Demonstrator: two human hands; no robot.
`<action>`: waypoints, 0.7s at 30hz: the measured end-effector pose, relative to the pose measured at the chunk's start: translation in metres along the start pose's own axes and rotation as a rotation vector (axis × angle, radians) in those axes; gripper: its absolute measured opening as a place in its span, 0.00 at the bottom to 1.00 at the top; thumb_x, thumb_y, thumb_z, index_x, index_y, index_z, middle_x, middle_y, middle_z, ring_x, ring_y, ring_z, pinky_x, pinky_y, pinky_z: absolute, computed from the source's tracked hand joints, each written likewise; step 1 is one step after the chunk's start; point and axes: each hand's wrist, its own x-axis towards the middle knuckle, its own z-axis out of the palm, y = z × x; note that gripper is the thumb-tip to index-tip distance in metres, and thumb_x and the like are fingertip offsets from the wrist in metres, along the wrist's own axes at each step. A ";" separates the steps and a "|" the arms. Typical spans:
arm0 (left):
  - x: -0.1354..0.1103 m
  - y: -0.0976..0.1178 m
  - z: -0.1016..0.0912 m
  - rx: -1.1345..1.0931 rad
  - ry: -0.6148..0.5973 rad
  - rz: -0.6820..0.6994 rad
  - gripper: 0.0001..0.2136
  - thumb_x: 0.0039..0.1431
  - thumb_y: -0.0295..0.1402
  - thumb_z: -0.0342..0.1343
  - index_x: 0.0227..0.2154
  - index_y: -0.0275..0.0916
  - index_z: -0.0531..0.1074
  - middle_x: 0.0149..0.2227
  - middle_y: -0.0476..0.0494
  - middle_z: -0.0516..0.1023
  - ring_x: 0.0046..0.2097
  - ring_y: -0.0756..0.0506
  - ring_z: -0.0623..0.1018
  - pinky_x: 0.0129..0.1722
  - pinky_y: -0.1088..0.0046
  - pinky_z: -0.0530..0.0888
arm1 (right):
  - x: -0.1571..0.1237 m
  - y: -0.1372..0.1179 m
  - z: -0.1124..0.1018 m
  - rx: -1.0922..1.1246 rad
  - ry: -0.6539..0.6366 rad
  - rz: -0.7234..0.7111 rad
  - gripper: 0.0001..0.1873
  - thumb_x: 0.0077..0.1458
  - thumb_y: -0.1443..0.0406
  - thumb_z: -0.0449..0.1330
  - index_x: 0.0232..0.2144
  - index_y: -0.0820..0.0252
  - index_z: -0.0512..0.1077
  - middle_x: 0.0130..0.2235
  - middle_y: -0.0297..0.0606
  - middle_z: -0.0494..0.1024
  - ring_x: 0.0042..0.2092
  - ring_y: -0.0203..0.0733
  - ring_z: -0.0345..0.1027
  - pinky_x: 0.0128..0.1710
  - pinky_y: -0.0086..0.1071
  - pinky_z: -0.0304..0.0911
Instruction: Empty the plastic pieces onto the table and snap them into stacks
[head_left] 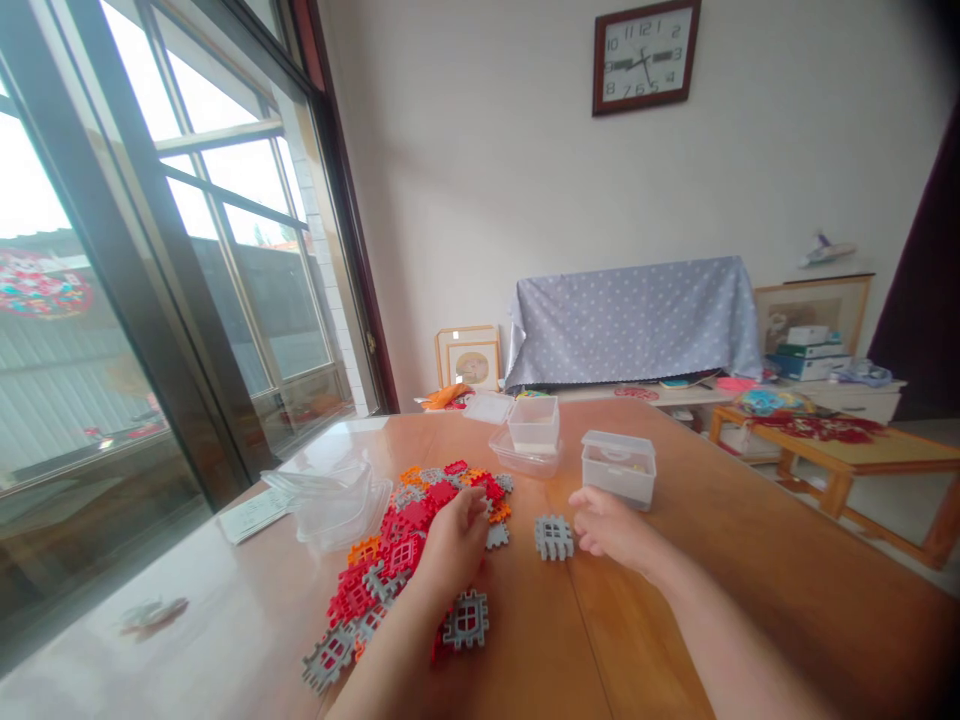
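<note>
I saw my left grip [450,545] curled on one tile pile [390,560], hold unclear, right grip [611,530] open, beside one grey tile stack [553,537], one lidded box [619,465] behind

Wooden table [675,610] by a big window [150,250], and there's a spread of red, orange and grey waffle-style tiles [397,550] across the middle. Left hand [450,545] is sitting right on top of that pile, fingers curled into the pieces. Right hand [611,530] is just beside a small stack of grey tiles [553,537], fingertips touching or nearly touching it, hard to say which. Behind it sits a lidded plastic box [619,465], plus an open tub [534,425] resting in another clear container. Some empty clear containers [337,500] are stacked to the left. Wall clock [645,55] up top.
</note>
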 end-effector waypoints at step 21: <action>-0.002 0.001 0.006 0.861 -0.133 0.196 0.08 0.60 0.31 0.51 0.32 0.42 0.76 0.45 0.39 0.76 0.49 0.36 0.70 0.46 0.60 0.64 | 0.009 0.007 0.004 -0.073 0.110 -0.189 0.19 0.57 0.57 0.56 0.48 0.58 0.73 0.36 0.36 0.80 0.35 0.43 0.79 0.35 0.34 0.68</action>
